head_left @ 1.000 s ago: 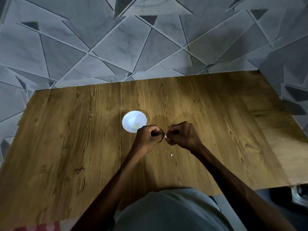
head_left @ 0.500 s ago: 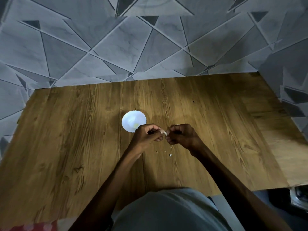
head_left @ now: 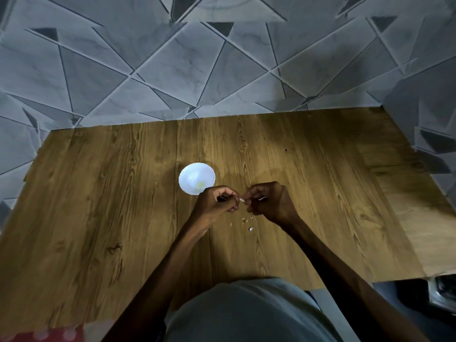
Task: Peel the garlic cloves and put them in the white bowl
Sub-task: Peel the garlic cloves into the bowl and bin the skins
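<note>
Clove apparently lies left-right | left hand, right hand grips pinching it

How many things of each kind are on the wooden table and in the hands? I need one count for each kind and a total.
white bowl: 1
yellowish piece in the bowl: 1
garlic clove, pinched between left hand and right hand: 1
peel scraps on the table, small, roughly: 4
Total: 7
</note>
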A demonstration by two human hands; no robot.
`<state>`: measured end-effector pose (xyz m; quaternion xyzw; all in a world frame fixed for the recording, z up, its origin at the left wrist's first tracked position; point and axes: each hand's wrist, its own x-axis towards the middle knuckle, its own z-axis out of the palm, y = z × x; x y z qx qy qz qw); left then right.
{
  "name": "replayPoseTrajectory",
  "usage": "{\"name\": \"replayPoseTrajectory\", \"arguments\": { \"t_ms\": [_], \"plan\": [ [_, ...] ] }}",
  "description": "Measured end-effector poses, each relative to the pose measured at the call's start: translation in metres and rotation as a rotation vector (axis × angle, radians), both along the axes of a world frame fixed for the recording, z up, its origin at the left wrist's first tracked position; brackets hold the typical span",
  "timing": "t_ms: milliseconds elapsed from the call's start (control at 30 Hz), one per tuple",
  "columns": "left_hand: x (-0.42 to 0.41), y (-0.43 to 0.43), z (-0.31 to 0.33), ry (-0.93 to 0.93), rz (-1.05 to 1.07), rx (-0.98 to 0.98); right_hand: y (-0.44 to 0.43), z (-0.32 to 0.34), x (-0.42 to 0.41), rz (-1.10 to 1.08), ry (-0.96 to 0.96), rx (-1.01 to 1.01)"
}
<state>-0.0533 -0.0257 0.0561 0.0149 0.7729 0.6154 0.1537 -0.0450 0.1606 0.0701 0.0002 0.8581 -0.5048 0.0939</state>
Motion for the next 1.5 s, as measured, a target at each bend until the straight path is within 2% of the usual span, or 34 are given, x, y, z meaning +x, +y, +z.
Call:
{"name": "replayPoseTrajectory", "arguments": {
  "t_ms": [67,200,367,467,600,767,900,1067,1167,1267,1400,1500],
  "plan": [
    [-0.001,-0.001,-0.005,-0.006,0.001,-0.019,0.001,-0.003,-0.001,-0.012,-0.001,0.013],
    [0.002,-0.007,-0.025,-0.003,0.007,-0.103,0.004,-0.022,-0.005,0.094,0.126,0.221],
    [0.016,-0.012,-0.062,-0.121,0.159,-0.274,0.007,-0.056,-0.002,0.157,0.137,0.386],
    [0.022,-0.013,-0.082,-0.051,0.241,-0.370,0.002,-0.073,0.007,0.201,0.183,0.450],
    [0.024,-0.012,-0.087,0.039,0.330,-0.397,-0.013,-0.091,0.015,0.341,0.325,0.552],
    [0.018,-0.013,-0.092,0.024,0.350,-0.402,-0.042,-0.097,0.023,0.558,0.556,0.498],
    [0.025,-0.019,-0.096,0.082,0.363,-0.412,-0.028,-0.108,0.025,0.639,0.661,0.521],
    [0.044,-0.034,-0.100,0.037,0.402,-0.360,0.008,-0.106,0.032,0.583,0.611,0.586],
    [0.052,-0.038,-0.098,0.013,0.426,-0.346,0.013,-0.098,0.022,0.340,0.522,0.654],
    [0.056,-0.035,-0.094,-0.009,0.431,-0.305,0.006,-0.098,0.014,0.139,0.321,0.787],
    [0.055,-0.026,-0.092,-0.025,0.408,-0.236,-0.007,-0.114,0.033,0.175,0.264,0.769],
    [0.056,-0.020,-0.088,-0.071,0.415,-0.174,-0.010,-0.114,0.050,0.288,0.236,0.737]
  ]
}}
